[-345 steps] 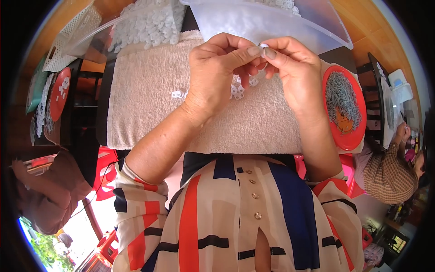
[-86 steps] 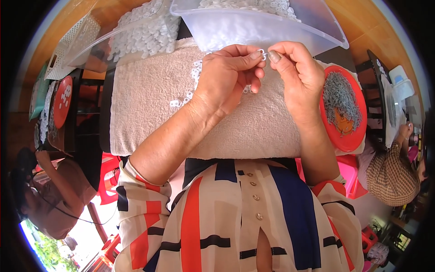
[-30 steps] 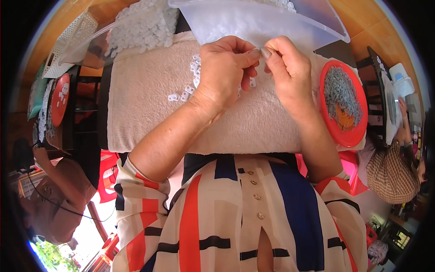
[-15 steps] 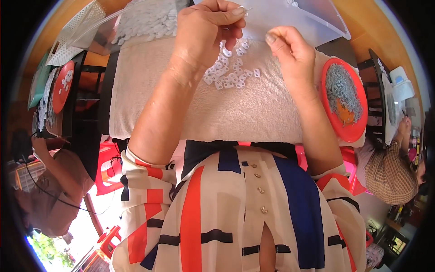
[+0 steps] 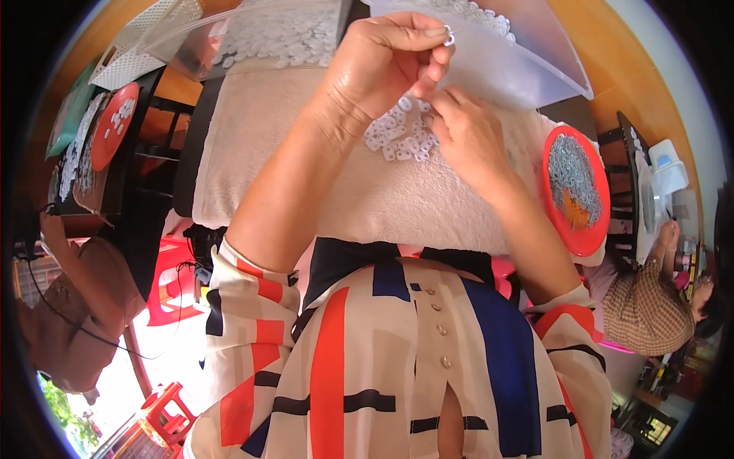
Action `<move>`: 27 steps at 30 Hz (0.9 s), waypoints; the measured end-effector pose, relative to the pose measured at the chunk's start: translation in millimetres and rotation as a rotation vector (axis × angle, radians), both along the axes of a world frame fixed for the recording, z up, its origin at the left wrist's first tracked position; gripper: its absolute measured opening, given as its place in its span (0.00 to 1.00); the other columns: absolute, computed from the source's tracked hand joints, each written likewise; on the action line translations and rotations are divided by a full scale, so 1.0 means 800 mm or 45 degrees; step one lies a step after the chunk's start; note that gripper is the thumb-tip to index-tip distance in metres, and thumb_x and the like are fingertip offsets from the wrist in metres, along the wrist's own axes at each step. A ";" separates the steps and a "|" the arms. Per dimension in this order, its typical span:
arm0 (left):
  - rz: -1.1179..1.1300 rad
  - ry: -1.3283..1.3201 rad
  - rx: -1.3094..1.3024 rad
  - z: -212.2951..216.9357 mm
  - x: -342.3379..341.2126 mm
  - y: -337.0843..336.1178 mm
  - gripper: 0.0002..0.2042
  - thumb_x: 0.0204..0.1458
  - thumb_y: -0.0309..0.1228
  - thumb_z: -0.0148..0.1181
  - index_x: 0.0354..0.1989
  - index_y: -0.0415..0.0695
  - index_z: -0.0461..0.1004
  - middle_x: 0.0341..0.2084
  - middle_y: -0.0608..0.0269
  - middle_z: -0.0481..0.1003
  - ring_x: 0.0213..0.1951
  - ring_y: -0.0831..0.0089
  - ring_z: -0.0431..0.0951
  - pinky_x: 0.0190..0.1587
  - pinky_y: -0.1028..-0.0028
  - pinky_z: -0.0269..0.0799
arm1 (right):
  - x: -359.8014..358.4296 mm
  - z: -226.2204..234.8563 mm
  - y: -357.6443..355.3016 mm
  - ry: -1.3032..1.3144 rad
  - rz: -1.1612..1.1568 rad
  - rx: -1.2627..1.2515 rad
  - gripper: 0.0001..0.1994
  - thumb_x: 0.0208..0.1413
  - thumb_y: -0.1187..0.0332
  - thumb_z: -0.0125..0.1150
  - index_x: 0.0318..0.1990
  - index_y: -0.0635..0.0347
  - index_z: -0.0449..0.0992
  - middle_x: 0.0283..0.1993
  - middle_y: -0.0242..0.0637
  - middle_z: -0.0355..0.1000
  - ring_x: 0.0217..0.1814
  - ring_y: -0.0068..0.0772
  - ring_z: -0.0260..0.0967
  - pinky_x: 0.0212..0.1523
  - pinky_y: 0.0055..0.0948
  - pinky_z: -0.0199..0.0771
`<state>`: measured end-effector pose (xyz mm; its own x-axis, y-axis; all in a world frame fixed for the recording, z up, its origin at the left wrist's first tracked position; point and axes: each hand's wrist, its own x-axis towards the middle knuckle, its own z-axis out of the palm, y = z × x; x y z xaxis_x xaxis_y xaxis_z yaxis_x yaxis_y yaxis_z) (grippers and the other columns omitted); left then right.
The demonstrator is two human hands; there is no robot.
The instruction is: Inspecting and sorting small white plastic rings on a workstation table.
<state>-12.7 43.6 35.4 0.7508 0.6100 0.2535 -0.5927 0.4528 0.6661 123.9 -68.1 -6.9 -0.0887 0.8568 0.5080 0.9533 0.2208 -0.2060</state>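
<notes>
My left hand (image 5: pixel 386 61) is raised over the far part of the towel, pinching a small white plastic piece (image 5: pixel 449 36) between thumb and forefinger. Its other fingers are curled. Below it lies a loose heap of small white plastic pieces with holes (image 5: pixel 401 141). My right hand (image 5: pixel 474 141) is lowered at the right edge of this heap. Thumb and fingers bend close together there, and whatever is between their tips is too small to make out. A beige towel (image 5: pixel 267 145) lies under the heap.
Clear bins (image 5: pixel 527 73) with white pieces stand at the far edge. On the right, a red tray (image 5: pixel 604 222) holds grey metal pins (image 5: pixel 573 168). A red plate (image 5: pixel 103 149) with white pieces is at left. Other people (image 5: pixel 650 310) sit on both sides.
My right hand has moved left and down onto the heap. My left hand, still pinching the small white piece, has shifted right. The whole view has shifted slightly.
</notes>
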 end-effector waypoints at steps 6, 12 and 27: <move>0.107 0.182 0.159 -0.010 0.001 0.008 0.06 0.56 0.26 0.54 0.34 0.35 0.73 0.24 0.58 0.74 0.22 0.72 0.74 0.19 0.76 0.63 | -0.007 0.025 0.036 -0.052 -0.001 -0.276 0.08 0.49 0.77 0.53 0.36 0.62 0.76 0.36 0.43 0.73 0.34 0.51 0.73 0.34 0.48 0.70; 0.032 0.280 0.097 -0.011 0.020 -0.008 0.07 0.47 0.21 0.62 0.34 0.37 0.75 0.21 0.54 0.78 0.20 0.69 0.79 0.18 0.74 0.72 | 0.042 -0.053 0.064 0.110 -0.075 -0.223 0.16 0.58 0.64 0.48 0.51 0.61 0.71 0.52 0.46 0.70 0.57 0.42 0.66 0.54 0.40 0.66; 0.121 0.046 0.001 -0.005 0.023 -0.028 0.02 0.43 0.13 0.59 0.23 0.30 0.74 0.14 0.51 0.73 0.12 0.68 0.75 0.10 0.73 0.66 | 0.036 -0.029 0.037 0.126 -0.084 -0.317 0.14 0.55 0.73 0.55 0.47 0.68 0.65 0.44 0.49 0.67 0.49 0.39 0.67 0.48 0.35 0.66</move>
<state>5.3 21.1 31.7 0.6982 0.6786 0.2281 -0.6087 0.3950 0.6881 152.3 -38.3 -30.4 0.0111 0.9587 0.2840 0.9366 0.0895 -0.3388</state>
